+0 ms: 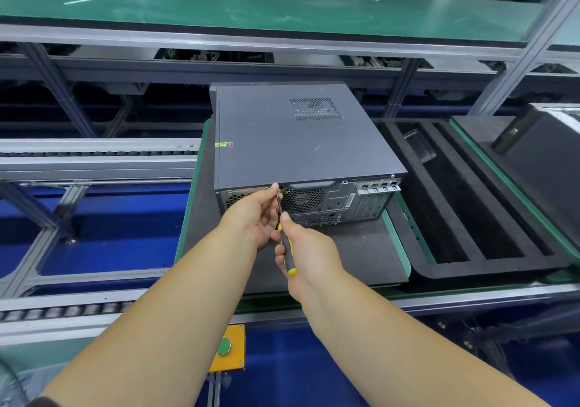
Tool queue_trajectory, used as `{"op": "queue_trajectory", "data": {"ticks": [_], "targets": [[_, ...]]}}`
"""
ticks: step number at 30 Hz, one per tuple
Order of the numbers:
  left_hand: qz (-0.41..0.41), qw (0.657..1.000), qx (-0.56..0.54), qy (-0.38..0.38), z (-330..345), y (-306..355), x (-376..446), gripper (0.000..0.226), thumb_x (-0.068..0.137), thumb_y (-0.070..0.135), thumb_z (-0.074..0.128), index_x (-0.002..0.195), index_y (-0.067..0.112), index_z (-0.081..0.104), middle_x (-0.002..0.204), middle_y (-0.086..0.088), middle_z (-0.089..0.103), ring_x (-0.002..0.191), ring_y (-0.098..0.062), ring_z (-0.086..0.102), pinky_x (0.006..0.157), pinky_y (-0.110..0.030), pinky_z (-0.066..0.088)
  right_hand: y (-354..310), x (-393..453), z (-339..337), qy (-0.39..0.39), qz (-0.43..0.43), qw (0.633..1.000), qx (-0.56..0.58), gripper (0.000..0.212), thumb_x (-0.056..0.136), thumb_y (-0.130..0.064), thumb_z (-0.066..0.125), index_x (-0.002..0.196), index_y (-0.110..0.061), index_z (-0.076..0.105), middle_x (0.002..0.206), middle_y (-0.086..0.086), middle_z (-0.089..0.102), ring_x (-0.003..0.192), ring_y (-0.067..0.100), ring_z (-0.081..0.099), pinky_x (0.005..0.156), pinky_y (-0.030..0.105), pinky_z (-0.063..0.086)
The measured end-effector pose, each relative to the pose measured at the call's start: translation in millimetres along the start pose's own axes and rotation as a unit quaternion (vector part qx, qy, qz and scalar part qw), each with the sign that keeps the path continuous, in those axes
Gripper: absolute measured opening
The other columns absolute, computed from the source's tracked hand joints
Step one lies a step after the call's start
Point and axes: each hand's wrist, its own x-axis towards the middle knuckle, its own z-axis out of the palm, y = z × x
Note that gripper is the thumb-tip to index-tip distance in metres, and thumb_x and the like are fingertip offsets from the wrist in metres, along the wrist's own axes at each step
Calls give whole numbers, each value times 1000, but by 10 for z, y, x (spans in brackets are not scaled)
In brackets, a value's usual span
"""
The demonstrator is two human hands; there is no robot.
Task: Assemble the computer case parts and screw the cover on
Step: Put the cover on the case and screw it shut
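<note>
Right hand (309, 254) is gripping yellow/black screwdriver (287, 249) handle, tip at rear top edge of computer case (295, 143). Left hand (255, 215) is pinching the shaft nr the tip. Case is lying flat w/ cover on, sitting on dark worktop (354, 249).

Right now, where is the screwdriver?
In the head view, the screwdriver sits low at centre: the right hand grips its handle, the left hand pinches its shaft, and its tip meets the computer case rear's upper edge.

The computer case (301, 136) looks matt grey metal (faintly scuffed), the screwdriver (287, 249) handle glossy yellow-and-black plastic.
</note>
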Motion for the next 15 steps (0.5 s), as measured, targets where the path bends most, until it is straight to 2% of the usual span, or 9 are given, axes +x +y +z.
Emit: {"op": "queue_trajectory", "data": {"ticks": [4,6,8,11,15], "targets": [[0,1000,19,4,-19,31,-21,14,81,19,78,71,12,70,66,2,70,49,-1,61,52,-13,50,2,-56,97,-13,25,999,29,24,92,-29,70,88,-6,69,66,6,62,45,11,49,43,21,45],[-1,1000,17,9,-16,26,-30,13,81,18,78,73,12,70,65,2,70,49,-2,61,51,-13,51,-46,-52,72,-30,36,999,17,24,94,-29,68,90,-5,68,68,8,62,47,12,49,43,22,45],[-6,1000,1,11,3,14,-40,11,80,16,78,76,11,69,67,2,71,53,-3,62,55,-14,50,-90,-31,-1,-40,32,999,11,24,95,-28,67,97,-4,68,78,11,63,49,12,48,42,20,44],[-4,1000,15,-2,35,3,-60,9,83,15,75,78,11,69,71,2,72,54,-2,64,54,-14,47,-79,11,-71,-23,-4,1000,-13,28,95,-29,66,98,-2,67,85,15,63,49,12,48,43,21,42],[1,1000,11,5,65,3,-84,11,85,16,74,75,11,70,65,3,70,50,-2,61,46,-15,46,-159,50,-50,-43,-20,998,-33,24,96,-29,66,85,-6,65,66,8,60,44,11,46,39,20,40]]}}
